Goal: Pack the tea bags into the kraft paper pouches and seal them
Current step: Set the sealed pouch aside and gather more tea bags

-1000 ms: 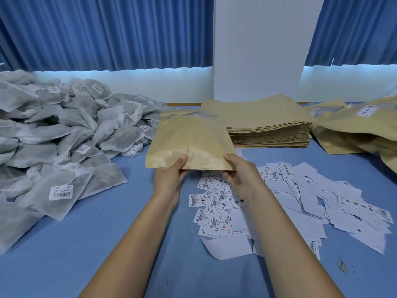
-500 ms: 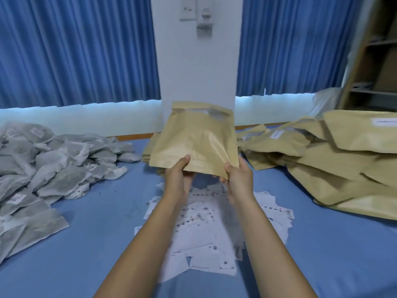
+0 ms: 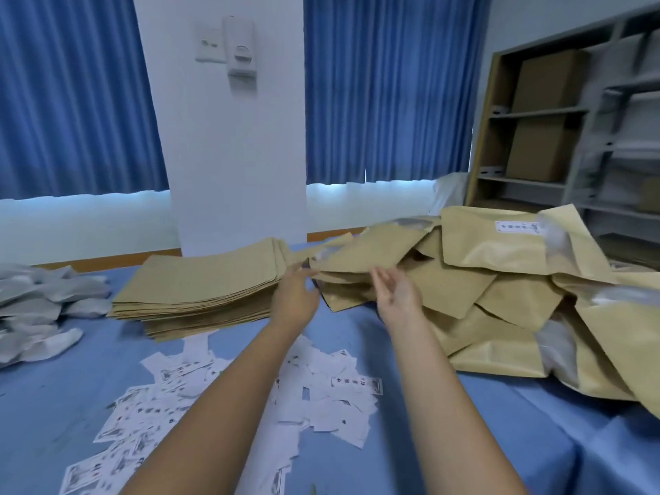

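Blue curtains back a blue-covered bench (image 3: 53,380). At right, the heap of filled kraft pouches (image 3: 507,301) lies loose and tilted. A pouch dropped carelessly there could slide it onto the stack of empty pouches (image 3: 200,291) and mix them. Tea bags (image 3: 39,309) lie far left. Forearms could sweep the paper labels (image 3: 332,405). The left hand (image 3: 294,298) and right hand (image 3: 396,294) hover at the heap's edge, each grip apart and empty.
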### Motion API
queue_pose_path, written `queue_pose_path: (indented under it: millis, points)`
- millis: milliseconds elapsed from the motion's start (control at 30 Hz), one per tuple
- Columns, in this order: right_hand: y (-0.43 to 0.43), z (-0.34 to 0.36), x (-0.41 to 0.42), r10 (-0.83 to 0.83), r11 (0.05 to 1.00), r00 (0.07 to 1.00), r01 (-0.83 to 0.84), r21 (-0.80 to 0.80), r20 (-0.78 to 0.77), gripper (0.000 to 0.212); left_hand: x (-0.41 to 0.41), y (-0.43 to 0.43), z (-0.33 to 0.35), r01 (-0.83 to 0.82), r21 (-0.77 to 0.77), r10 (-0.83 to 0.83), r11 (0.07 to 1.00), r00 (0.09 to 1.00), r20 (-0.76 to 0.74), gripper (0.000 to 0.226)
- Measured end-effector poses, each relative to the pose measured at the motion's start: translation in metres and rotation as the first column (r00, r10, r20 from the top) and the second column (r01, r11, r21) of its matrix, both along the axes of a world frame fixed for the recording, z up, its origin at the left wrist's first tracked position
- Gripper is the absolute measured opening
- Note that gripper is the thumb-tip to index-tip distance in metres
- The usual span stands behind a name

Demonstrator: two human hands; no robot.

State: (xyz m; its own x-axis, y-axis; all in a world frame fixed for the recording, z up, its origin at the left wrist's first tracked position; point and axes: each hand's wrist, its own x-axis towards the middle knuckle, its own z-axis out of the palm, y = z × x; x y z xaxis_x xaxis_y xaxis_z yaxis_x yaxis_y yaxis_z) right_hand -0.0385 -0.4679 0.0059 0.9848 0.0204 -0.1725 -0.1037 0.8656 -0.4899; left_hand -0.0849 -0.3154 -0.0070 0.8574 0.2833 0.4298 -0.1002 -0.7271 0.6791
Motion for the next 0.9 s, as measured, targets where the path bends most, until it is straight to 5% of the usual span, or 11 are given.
queue_pose_path:
  millis: [100, 167, 267, 400, 633, 800, 900]
  points:
    - [0.027, -0.038, -0.01, 0.123, 0.987, 0.987, -0.132, -0.095, -0.1, 0.033, 0.003, 0.063, -0.021, -0.244, 0.565, 0.387, 0.788, 0.91, -0.147, 0.054]
    - [0.046, -0.053, -0.019, 0.196, 0.968, 0.971, -0.214, -0.134, -0.137, 0.027, 0.001, 0.102, -0.029, -0.238, 0.686, 0.529, 0.687, 0.811, -0.249, 0.061]
    - [0.079, -0.062, -0.028, 0.28, 0.94, 0.947, -0.303, -0.155, -0.155, 0.023, -0.002, 0.137, -0.039, -0.186, 0.75, 0.571, 0.635, 0.767, -0.293, 0.059]
    - [0.123, -0.065, -0.04, 0.394, 0.887, 0.905, -0.42, -0.195, -0.157, 0.016, -0.004, 0.153, -0.046, -0.181, 0.822, 0.538, 0.54, 0.825, -0.172, 0.03]
    - [0.158, -0.072, -0.053, 0.492, 0.807, 0.866, -0.493, -0.325, -0.091, 0.015, -0.025, 0.185, -0.061, -0.21, 0.715, 0.376, 0.667, 0.923, -0.08, 0.022]
    - [0.157, -0.073, -0.055, 0.43, 0.824, 0.894, -0.446, -0.348, -0.128, 0.034, -0.04, 0.183, -0.053, -0.215, 0.867, 0.34, 0.45, 0.939, 0.056, 0.023]
    - [0.147, -0.074, -0.052, 0.453, 0.815, 0.883, -0.467, -0.344, -0.126, 0.053, -0.055, 0.182, -0.051, -0.32, 0.756, 0.245, 0.571, 0.945, 0.215, 0.04]
